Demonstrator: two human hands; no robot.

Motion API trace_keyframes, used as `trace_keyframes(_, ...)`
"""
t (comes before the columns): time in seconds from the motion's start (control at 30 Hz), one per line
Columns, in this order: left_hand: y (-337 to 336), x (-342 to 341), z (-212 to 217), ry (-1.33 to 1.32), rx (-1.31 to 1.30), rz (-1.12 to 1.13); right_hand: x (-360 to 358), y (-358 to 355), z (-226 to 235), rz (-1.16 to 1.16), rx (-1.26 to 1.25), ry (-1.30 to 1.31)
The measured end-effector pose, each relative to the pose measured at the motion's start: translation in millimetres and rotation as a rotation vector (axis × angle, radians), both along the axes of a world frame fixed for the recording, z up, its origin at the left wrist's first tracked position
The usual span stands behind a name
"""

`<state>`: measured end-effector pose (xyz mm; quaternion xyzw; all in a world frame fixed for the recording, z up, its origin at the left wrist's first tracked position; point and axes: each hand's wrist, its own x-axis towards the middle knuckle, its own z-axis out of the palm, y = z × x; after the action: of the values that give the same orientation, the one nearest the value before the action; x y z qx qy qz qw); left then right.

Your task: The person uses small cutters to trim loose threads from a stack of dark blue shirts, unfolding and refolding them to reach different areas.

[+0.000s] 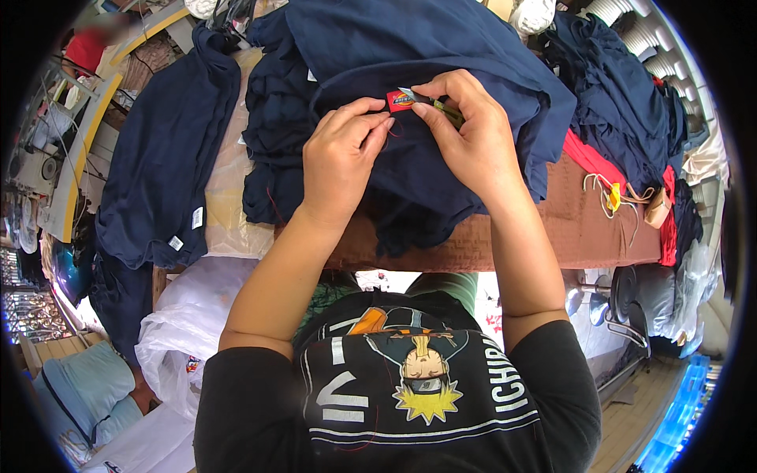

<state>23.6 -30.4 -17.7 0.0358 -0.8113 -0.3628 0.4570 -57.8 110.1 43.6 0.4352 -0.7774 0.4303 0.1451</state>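
Observation:
A navy blue garment (pixel 473 173) lies spread over the table, with a small red label (pixel 397 100) on it. My right hand (pixel 471 130) is closed around small thread snips (pixel 449 113) with olive-green handles, their pale blade tip lying over the label. My left hand (pixel 343 146) has its thumb and forefinger brought close together at the label's left edge. Whether those fingers pinch a thread or the cloth is too small to make out. A loose red thread curls just below the label.
Under the garment is a table with a brown cloth (pixel 465 246). More navy garments hang at the left (pixel 169 158) and lie in a pile at the right (pixel 611 87). A white plastic bag (pixel 193 307) sits at the lower left. A yellow-edged sewing table (pixel 75 177) stands far left.

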Motion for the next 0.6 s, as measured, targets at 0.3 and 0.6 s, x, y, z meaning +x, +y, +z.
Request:
trace_keyframes(0.3,-11.3,6.8,26.8,-0.132,0.738,-0.304,-1.0,3.3,-0.9,0.117,0.032,0.086)
trace_keyframes(0.6,-24.7,35.4,49.8,-0.349,0.29,-0.511,14.3,0.8,9.5,0.044,0.129,0.224)
